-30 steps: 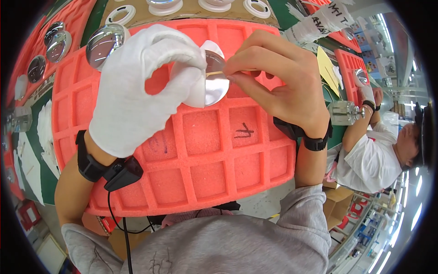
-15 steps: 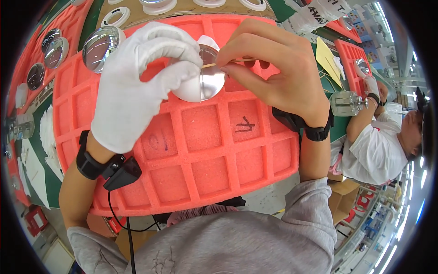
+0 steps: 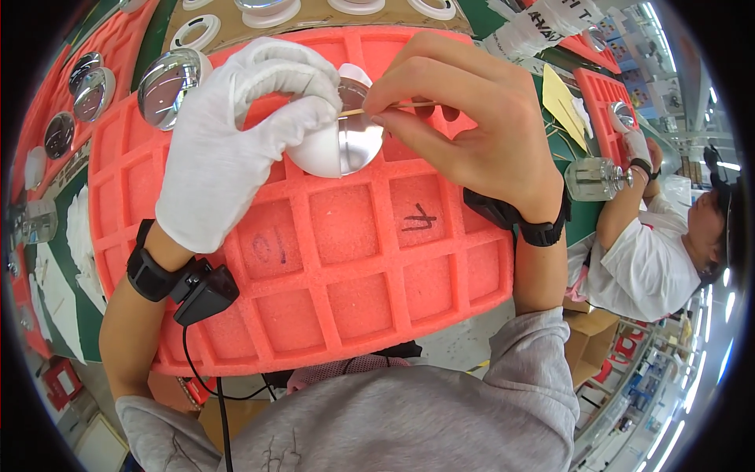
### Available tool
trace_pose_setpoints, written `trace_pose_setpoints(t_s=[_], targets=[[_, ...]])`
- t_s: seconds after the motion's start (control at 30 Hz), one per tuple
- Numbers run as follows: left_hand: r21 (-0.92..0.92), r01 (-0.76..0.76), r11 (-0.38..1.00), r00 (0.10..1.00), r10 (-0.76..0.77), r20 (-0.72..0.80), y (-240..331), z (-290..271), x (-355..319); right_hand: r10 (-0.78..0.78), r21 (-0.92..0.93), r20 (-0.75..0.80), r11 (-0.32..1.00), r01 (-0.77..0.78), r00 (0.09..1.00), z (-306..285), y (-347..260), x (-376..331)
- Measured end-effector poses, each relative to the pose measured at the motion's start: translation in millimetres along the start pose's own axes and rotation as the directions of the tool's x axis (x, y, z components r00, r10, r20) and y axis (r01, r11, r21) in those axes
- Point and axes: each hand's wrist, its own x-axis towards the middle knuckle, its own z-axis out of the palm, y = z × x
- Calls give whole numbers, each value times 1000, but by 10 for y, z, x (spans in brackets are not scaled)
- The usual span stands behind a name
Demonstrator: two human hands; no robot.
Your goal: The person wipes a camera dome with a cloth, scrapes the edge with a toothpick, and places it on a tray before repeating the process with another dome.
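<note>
My left hand (image 3: pixel 224 149), in a white glove, is closed on a round mirrored dome (image 3: pixel 360 149) that has a white part at its left and a white tab at the top. My bare right hand (image 3: pixel 480 118) pinches a thin wooden stick (image 3: pixel 354 112) between thumb and fingers. The stick lies across the dome's shiny face, and its left end is close to my gloved fingertips. Whether that end touches the surface I cannot tell. Both hands are above a pink foam tray (image 3: pixel 305 228) with square pockets.
Another mirrored dome (image 3: pixel 169 86) sits at the tray's far left. White rings (image 3: pixel 197 33) lie on cardboard at the back. A glass jar (image 3: pixel 594 179) and yellow paper (image 3: pixel 562 106) are at the right, near a co-worker (image 3: pixel 649 259). A cable (image 3: pixel 193 354) hangs from my left wrist.
Both hands, with the dome and the stick, appear slightly further left in the view, as does the tray. The grips look the same.
</note>
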Motion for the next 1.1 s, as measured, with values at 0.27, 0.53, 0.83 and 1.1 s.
trace_pose_setpoints(t_s=[0.27,0.53,0.83,1.1], targets=[[83,-50,995,999,50,4,14,-5,24,-26,-27,-16,999,26,1000,10,-4,-8],[38,-25,999,1000,25,-7,33,14,32,-68,-75,-36,995,65,997,33,6,-20],[107,-5,994,1000,7,-18,35,-16,27,16,-39,20,999,-15,1000,42,-51,19],[-24,20,1000,1000,-20,-7,3,-17,21,-9,-58,44,998,11,999,17,-40,31]])
